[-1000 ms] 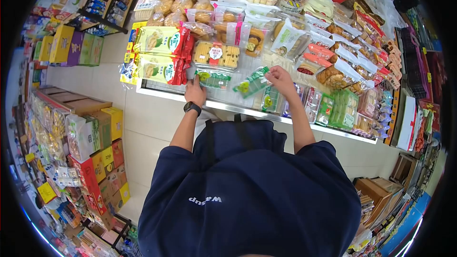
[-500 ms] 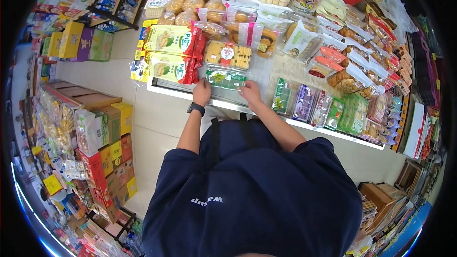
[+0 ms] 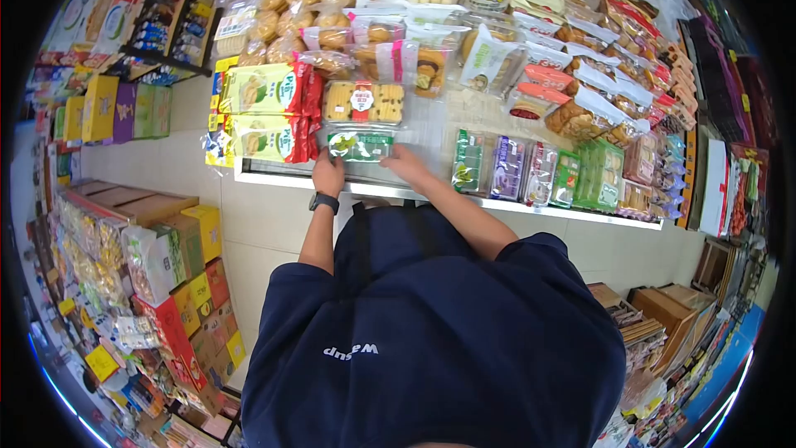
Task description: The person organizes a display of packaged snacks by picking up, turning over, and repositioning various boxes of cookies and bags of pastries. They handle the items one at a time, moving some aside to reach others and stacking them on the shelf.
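A flat green-labelled clear pack (image 3: 360, 146) lies near the front edge of the display table, just below a clear box of yellow biscuits (image 3: 363, 104). My left hand (image 3: 328, 175), with a dark watch at the wrist, is at the pack's lower left corner, its fingers closed on that edge. At the pack's right end is my right hand (image 3: 406, 165), fingertips touching its side. Red-and-yellow snack bags (image 3: 264, 138) lie left of the pack.
The display table's white front edge (image 3: 531, 211) runs across in front of me. Upright green (image 3: 467, 162) and purple (image 3: 507, 168) packs line its front right. Bagged pastries fill the back. Stacked cartons (image 3: 199, 299) stand on the left.
The view has shifted, so the table appears further left and lower. My hands remain at the green pack, which now lies closer against the biscuit box.
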The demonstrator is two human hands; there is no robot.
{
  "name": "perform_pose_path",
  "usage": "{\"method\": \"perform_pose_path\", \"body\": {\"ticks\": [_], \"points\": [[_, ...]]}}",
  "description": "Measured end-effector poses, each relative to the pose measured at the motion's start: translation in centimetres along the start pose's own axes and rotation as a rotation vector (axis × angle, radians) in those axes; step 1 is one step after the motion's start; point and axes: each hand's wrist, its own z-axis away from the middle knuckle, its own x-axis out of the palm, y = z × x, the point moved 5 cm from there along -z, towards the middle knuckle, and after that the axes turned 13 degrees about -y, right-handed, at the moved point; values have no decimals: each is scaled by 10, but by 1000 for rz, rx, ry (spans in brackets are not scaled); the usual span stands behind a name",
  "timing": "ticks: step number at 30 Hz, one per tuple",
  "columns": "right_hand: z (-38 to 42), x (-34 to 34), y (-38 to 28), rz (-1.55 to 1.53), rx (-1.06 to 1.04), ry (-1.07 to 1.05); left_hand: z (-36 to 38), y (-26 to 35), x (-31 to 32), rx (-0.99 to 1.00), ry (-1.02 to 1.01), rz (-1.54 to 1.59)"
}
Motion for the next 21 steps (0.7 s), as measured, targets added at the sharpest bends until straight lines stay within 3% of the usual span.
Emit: {"method": "perform_pose_path", "body": {"ticks": [4, 7, 10, 12, 14, 17, 21], "points": [[2, 9, -2, -21, -77, -23, -1, -2, 2, 0, 25, -19], [-42, -3, 48, 100, -154, 40, 0, -3, 8, 43, 78, -61], [4, -44, 19, 545, -121, 206, 3, 4, 7, 10, 94, -85], [27, -83, 17, 779, -258, 458, 6, 9, 3, -5, 79, -78], [58, -116, 1, 1032, -62, 592, 8, 14, 1, -13, 72, -78], [60, -159, 25, 1216, -23, 602, 9, 17, 2, -2, 83, -93], [55, -169, 33, 1310, 74, 467, 6, 13, 5, 45, 100, -87]]}}
